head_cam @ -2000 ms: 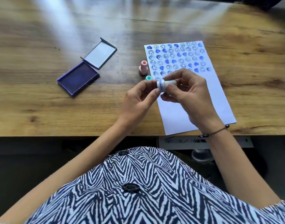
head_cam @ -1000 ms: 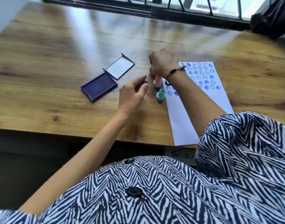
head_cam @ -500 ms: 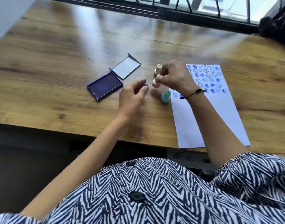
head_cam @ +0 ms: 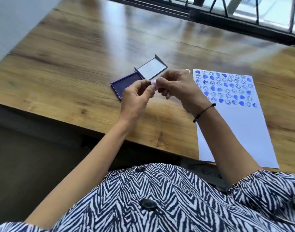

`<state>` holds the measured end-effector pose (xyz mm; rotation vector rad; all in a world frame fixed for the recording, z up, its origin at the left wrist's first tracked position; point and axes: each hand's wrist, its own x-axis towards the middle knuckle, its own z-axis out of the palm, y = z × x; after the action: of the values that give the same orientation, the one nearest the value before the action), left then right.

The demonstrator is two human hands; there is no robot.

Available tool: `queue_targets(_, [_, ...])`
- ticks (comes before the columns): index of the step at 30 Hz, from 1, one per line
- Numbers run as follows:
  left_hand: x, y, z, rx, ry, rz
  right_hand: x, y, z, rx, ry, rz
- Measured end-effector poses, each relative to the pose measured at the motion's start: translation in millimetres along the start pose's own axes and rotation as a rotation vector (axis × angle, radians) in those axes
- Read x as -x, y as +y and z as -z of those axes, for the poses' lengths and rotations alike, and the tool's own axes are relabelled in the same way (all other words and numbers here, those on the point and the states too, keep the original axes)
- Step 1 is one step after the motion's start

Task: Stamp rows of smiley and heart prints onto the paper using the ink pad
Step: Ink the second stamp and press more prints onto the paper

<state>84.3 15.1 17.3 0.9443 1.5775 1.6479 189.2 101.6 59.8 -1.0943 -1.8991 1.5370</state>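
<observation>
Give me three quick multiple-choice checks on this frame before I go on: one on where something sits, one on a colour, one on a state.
1. Where does the ink pad lie relative to the paper?
A. On top of it
B. To its left on the table
C. To its right

2. What colour are the prints on the paper?
A. Blue
B. Red
C. Green

3. What state is the ink pad's lid in?
A. Shut over the pad
B. Missing from view
C. Open, lying flat behind the pad

Answers:
1. B: the pad rests on bare wood, left of the sheet.
2. A: the smileys and hearts are all blue.
3. C: the lid is folded back and the dark ink surface is exposed.
</observation>
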Motion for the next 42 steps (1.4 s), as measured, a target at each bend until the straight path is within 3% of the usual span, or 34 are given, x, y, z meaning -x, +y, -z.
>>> queue_targets(5, [1.5, -7.5, 28.5, 0.074, 0.137, 0.030, -12.8, -3.7, -23.0, 0.110, 0.033, 0.150])
queue_targets(10, [5.4, -17.7, 54.4, 0.144, 0.400, 0.068, -37.7, -12.9, -49.7, 0.555, 0.016, 0.323])
queue_targets(18, [6.5, -26.0, 57.2, 0.142, 0.429, 0.066, -50.6, -0.3, -90.0, 1.043, -0.079, 0.553])
queue_targets(25, [5.1, -27.9, 55.1, 0.111, 0.406, 0.086, -62.4, -4.7, -85.7, 1.080, -0.194, 0.573])
queue_targets(42, [8.9, -18.4, 52.7, 0.003, 0.423, 0.093, -53.6, -4.6, -86.8, 0.955, -0.209, 0.486])
